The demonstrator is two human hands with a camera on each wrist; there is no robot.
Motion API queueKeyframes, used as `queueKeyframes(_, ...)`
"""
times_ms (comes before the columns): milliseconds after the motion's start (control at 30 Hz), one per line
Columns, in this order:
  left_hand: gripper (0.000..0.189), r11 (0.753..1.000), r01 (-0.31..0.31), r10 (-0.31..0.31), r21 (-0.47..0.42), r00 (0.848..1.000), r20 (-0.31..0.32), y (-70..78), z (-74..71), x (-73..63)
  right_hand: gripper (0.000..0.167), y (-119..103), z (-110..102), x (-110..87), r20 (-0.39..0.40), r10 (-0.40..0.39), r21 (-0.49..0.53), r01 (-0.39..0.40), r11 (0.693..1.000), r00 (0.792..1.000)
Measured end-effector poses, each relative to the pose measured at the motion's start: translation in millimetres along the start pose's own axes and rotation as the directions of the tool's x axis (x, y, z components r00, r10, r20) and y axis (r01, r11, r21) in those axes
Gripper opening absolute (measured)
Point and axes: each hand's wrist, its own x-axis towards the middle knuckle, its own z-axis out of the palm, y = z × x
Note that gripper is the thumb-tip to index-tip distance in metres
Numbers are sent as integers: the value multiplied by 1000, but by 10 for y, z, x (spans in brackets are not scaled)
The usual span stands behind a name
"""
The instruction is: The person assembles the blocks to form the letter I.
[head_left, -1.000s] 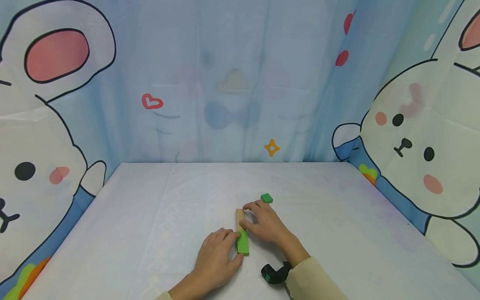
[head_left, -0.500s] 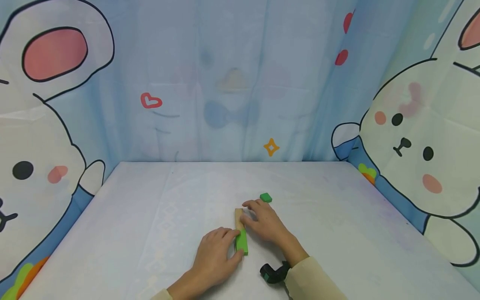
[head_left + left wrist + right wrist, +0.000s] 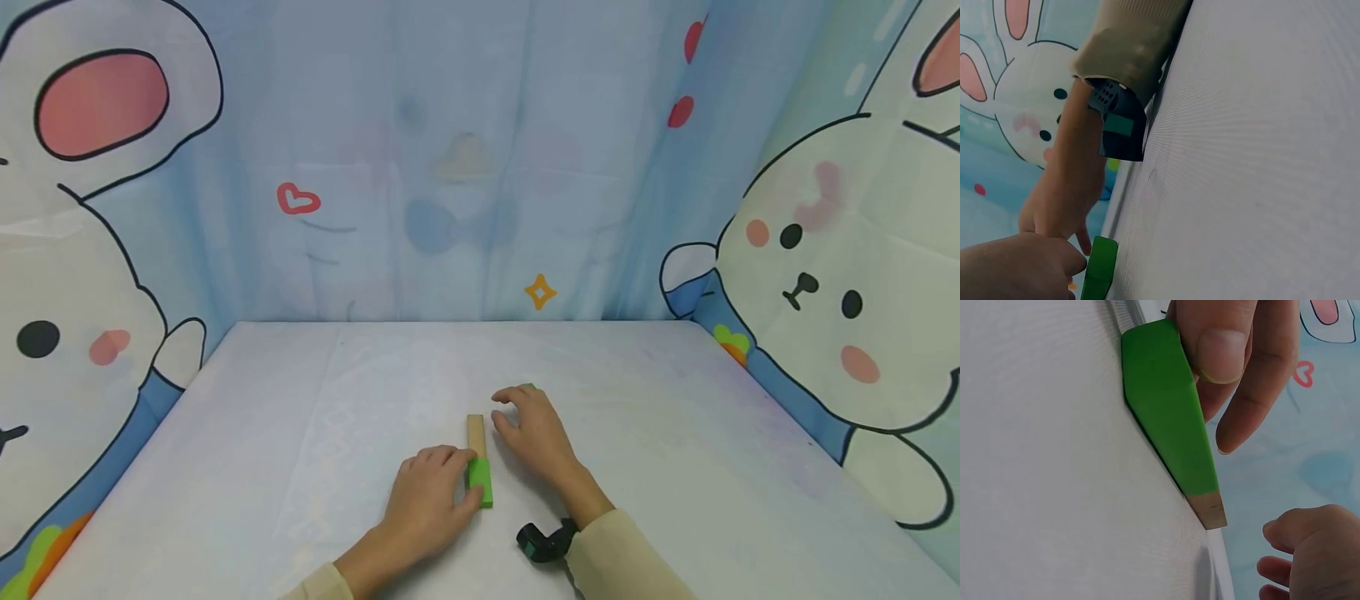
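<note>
A narrow block lies on the table, green (image 3: 483, 483) at the near end and bare wood (image 3: 476, 433) at the far end. My left hand (image 3: 426, 504) holds the green end between thumb and fingers. In the right wrist view, the left thumb sits against the side of the green part (image 3: 1163, 406), and the wooden end (image 3: 1208, 509) points away. My right hand (image 3: 542, 437) hovers just right of the wood with fingers loosely bent and nothing in them. Behind its knuckles a small green block (image 3: 531, 386) is mostly hidden.
Near the right cuff sits a black wrist device (image 3: 543, 543). The white-covered table (image 3: 300, 400) ends at the back against a blue curtain (image 3: 337, 125). Printed rabbit panels rise at the left and right sides.
My right hand has drawn off the wooden end, moving slightly right and back, and now covers most of the small green block. The left hand keeps its hold.
</note>
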Motion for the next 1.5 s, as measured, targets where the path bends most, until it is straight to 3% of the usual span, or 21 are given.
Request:
queueKeyframes(367, 41, 998, 56, -56, -32, 998, 9, -34, 48, 83, 29, 65, -14, 54, -96, 47, -10, -48, 999, 994)
queueKeyframes(633, 42, 996, 62, -60, -59, 998, 34, -44, 32, 149, 33, 131, -24, 107, -160, 82, 24, -79, 997, 984)
queueKeyframes(1033, 41, 996, 72, -69, -61, 997, 38, -42, 70, 164, 48, 257, 12, 168, -143, 241, 37, -239, 970, 960)
queueKeyframes(1500, 38, 997, 64, -64, -46, 998, 6, -12, 86, 161, 50, 362, 37, 165, -167, 296, -8, -302, 953, 940)
